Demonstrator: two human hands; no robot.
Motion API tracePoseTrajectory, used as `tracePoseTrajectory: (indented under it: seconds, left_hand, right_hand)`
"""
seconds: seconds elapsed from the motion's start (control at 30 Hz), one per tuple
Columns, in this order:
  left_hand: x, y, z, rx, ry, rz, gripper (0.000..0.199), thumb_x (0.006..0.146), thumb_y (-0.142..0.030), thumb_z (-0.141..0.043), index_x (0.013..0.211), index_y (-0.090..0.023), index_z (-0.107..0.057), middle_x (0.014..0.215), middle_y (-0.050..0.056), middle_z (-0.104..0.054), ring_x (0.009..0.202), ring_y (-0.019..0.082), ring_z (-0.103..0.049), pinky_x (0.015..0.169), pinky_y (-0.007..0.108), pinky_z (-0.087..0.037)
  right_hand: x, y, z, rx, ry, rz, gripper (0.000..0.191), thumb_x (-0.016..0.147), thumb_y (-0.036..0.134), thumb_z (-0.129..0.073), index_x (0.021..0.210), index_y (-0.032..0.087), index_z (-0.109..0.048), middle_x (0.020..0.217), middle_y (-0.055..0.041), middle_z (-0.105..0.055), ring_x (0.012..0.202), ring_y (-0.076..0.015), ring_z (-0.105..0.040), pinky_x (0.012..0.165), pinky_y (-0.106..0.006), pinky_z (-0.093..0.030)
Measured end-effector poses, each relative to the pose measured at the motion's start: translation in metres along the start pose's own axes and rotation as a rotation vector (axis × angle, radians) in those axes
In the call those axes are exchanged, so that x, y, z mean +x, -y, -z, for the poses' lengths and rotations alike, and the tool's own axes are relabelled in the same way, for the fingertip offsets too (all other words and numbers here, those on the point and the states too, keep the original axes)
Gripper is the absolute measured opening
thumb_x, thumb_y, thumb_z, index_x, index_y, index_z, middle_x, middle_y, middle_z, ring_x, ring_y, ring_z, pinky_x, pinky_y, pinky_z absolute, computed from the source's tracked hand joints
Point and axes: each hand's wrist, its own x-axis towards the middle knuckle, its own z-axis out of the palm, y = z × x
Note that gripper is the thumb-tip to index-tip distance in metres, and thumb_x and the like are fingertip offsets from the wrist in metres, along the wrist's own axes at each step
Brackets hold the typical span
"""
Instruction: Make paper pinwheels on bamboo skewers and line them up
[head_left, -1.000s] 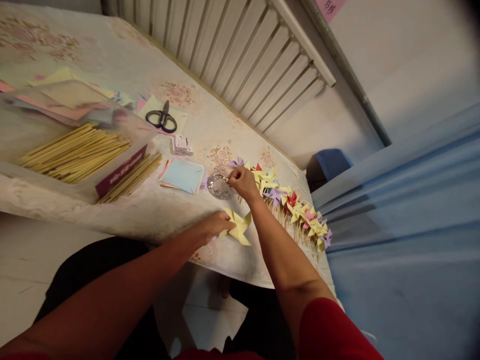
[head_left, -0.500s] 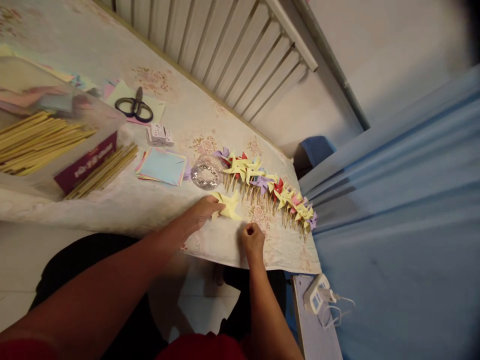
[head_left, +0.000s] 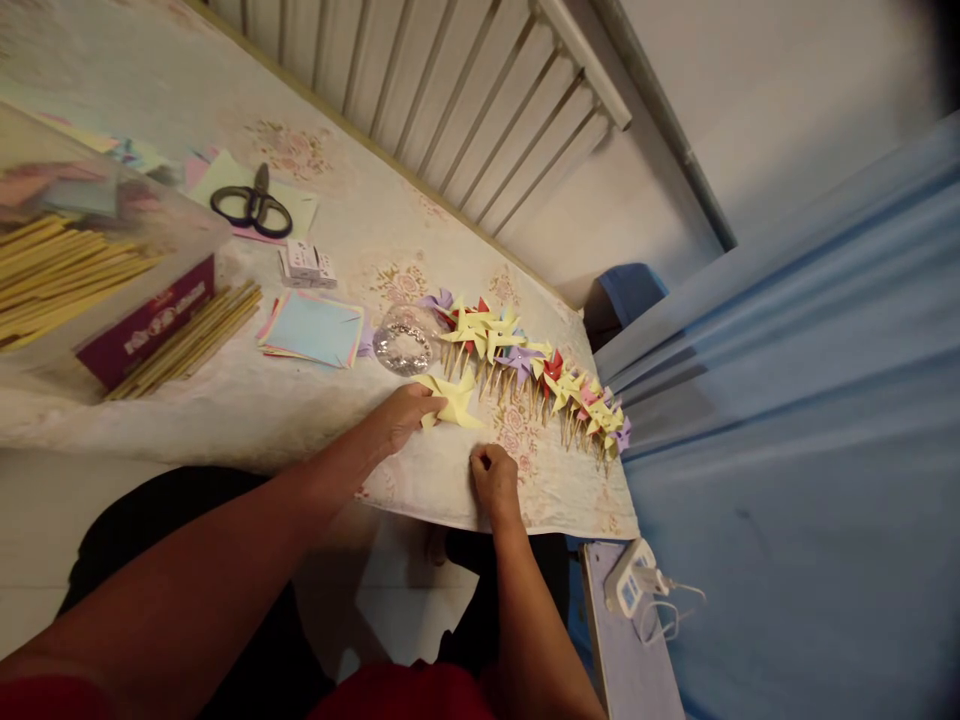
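My left hand [head_left: 409,413] is closed on a pale yellow paper pinwheel [head_left: 456,400], its folded blades spread to the right of my fingers. Below and right of it, my right hand [head_left: 495,478] is curled with thumb and fingertips pressed together; whatever is pinched there, if anything, is too small to see. Just beyond the pinwheel sits a clear round container [head_left: 405,342] of small shiny silver pieces. A long row of finished pinwheels [head_left: 519,362] on sticks, in yellow, red, purple and pink, lies to the right of that container.
Left of the container lie a stack of coloured paper squares [head_left: 313,328], small white boxes [head_left: 306,264] and black-handled scissors [head_left: 253,207] on more paper. A translucent bin [head_left: 45,370] holds yellow sticks [head_left: 67,270]; loose sticks [head_left: 191,340] lie beside it. A power strip [head_left: 631,580] is at lower right.
The view has shifted slightly, moving the table items a little left. My left hand still holds the yellow pinwheel, and my right hand stays pinched close to it.
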Motion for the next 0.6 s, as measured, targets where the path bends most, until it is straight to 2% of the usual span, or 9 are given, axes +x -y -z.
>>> tracePoseTrajectory:
  seconds: [0.17, 0.3, 0.43, 0.6]
  left_hand:
    - [-0.0025, -0.0046, -0.0017, -0.022, -0.001, 0.015, 0.014, 0.063, -0.024, -0.071, 0.061, -0.017, -0.060, 0.061, 0.001, -0.060, 0.054, 0.011, -0.049, 0.053, 0.024, -0.033]
    - [-0.0021, -0.0048, -0.0024, -0.046, -0.022, -0.003, 0.013, 0.062, -0.023, -0.073, 0.063, -0.016, -0.062, 0.061, 0.000, -0.060, 0.054, 0.010, -0.049, 0.052, 0.022, -0.033]
    - [-0.0010, -0.0032, -0.0017, -0.040, -0.035, 0.003, 0.012, 0.063, -0.022, -0.072, 0.062, -0.016, -0.061, 0.060, 0.000, -0.061, 0.053, 0.010, -0.049, 0.051, 0.022, -0.033]
    - [0.0009, -0.0015, 0.0000, -0.013, -0.048, 0.001, 0.014, 0.064, -0.024, -0.073, 0.066, -0.016, -0.061, 0.061, -0.001, -0.061, 0.053, 0.010, -0.051, 0.052, 0.022, -0.036]
  right_hand:
    - [-0.0044, 0.0012, -0.0009, 0.027, -0.136, -0.116, 0.015, 0.074, 0.021, -0.050, 0.059, 0.025, -0.051, 0.060, 0.0015, -0.057, 0.060, -0.0169, -0.050, 0.065, -0.029, -0.041]
    - [-0.0053, 0.0020, 0.0010, 0.043, -0.169, -0.170, 0.014, 0.072, 0.019, -0.050, 0.059, 0.025, -0.049, 0.058, 0.0027, -0.055, 0.059, -0.0170, -0.050, 0.064, -0.029, -0.041]
    - [-0.0066, 0.0039, -0.0010, 0.005, -0.138, -0.131, 0.013, 0.074, 0.019, -0.051, 0.063, 0.025, -0.054, 0.062, 0.0010, -0.058, 0.061, -0.0178, -0.050, 0.067, -0.030, -0.042]
    - [-0.0078, 0.0048, 0.0006, 0.013, -0.024, -0.057, 0.013, 0.078, 0.019, -0.055, 0.075, 0.021, -0.067, 0.081, -0.0058, -0.070, 0.077, -0.0207, -0.061, 0.080, -0.032, -0.047]
